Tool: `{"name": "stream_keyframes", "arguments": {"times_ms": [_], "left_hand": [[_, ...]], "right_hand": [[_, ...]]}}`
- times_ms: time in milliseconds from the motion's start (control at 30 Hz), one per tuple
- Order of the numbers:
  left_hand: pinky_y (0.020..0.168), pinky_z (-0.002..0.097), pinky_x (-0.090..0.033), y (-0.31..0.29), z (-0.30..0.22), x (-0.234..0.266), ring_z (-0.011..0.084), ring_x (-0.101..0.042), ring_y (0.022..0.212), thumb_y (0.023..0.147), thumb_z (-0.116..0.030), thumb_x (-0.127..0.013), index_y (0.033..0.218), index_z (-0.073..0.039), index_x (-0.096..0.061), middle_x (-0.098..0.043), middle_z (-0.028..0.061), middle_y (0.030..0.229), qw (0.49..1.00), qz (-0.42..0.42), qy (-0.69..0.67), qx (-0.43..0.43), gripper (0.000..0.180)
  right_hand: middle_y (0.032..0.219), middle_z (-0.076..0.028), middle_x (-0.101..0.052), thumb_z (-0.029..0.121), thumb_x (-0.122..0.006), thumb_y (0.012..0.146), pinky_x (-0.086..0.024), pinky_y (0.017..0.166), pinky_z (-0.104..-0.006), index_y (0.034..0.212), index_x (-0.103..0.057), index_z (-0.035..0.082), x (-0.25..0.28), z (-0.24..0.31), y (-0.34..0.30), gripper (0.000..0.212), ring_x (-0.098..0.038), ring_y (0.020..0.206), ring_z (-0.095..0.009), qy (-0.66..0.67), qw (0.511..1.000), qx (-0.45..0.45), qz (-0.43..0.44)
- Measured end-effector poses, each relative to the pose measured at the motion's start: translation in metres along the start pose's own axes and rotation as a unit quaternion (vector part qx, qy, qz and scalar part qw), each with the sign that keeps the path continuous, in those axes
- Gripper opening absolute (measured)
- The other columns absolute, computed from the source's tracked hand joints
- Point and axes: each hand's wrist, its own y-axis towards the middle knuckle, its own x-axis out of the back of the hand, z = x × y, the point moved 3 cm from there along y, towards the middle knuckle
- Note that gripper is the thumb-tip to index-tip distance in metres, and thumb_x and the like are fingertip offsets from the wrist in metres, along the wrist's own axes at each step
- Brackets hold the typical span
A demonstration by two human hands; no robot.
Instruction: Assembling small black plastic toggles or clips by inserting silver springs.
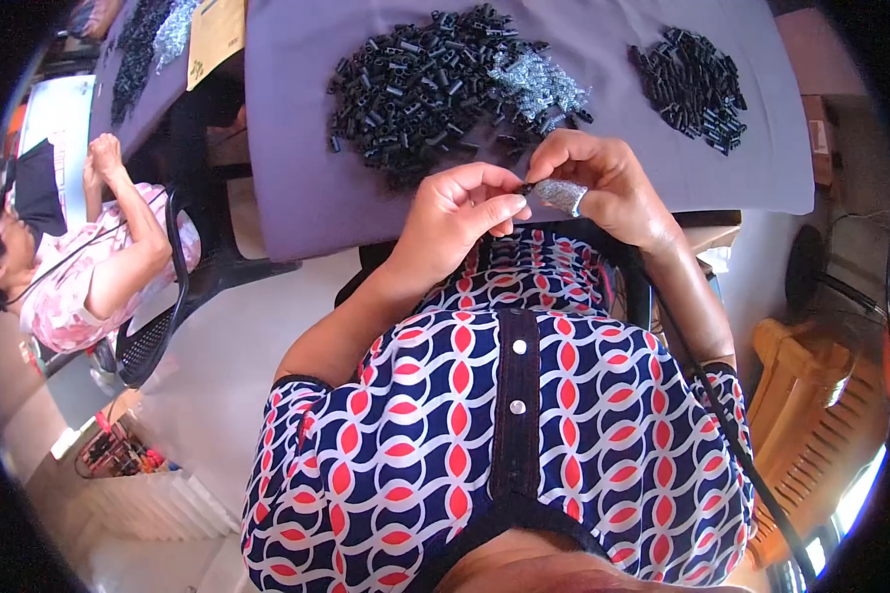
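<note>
My left hand and my right hand meet just over the near edge of a cloth-covered table. Pinched between their fingertips is a small black tubular piece, mostly hidden by the fingers. A silvery grey wrapping covers a digit of the right hand, apparently the thumb. Beyond my hands lies a large heap of short black tubular pieces. Small shiny silver parts are piled against its right side. Farther right sits a smaller heap of black pieces.
The table has a greyish-purple cloth. At left, another person sits on a black mesh chair by another table with similar heaps. A yellowish-brown paper lies between. A slatted brown chair stands at lower right.
</note>
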Motion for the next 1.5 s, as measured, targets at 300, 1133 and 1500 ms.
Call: {"name": "stream_keyframes", "arguments": {"times_ms": [300, 1133, 1500], "left_hand": [[0.065, 0.0217, -0.05, 0.001, -0.003, 0.004, 0.0095, -0.061, 0.069, 0.095, -0.009, -0.066, 0.105, 0.004, -0.068, -0.071, 0.0083, 0.086, 0.994, 0.048, -0.062, 0.074, 0.016], [0.076, 0.0222, -0.052, 0.001, -0.019, -0.003, 0.0084, -0.065, 0.08, 0.094, -0.005, -0.068, 0.107, 0.003, -0.069, -0.073, 0.0083, 0.095, 0.997, -0.044, -0.06, -0.018, 0.016], [0.077, 0.0222, -0.05, -0.002, -0.008, -0.012, 0.0071, -0.062, 0.083, 0.09, -0.002, -0.071, 0.101, 0.003, -0.071, -0.07, 0.0024, 0.091, 0.998, -0.026, -0.016, -0.048, 0.012]], "right_hand": [[0.097, -0.008, -0.064, -0.014, -0.062, 0.064, -0.051, 0.086, -0.0316, 0.092, -0.068, -0.002, -0.005, 0.027, 0.003, 0.031, -0.065, 0.098, -0.022, -0.252, 0.963, 0.086, 0.041], [0.124, -0.013, -0.066, 0.0, -0.066, 0.055, -0.054, 0.089, -0.0383, 0.138, -0.058, 0.005, -0.011, 0.044, 0.0, 0.083, -0.066, 0.107, -0.027, -0.393, 0.916, 0.077, -0.032], [0.101, -0.012, -0.062, 0.022, -0.077, 0.067, -0.054, 0.08, -0.041, 0.116, -0.063, 0.002, -0.018, 0.012, 0.002, 0.056, -0.063, 0.092, -0.032, -0.58, 0.78, 0.233, -0.02]]}}
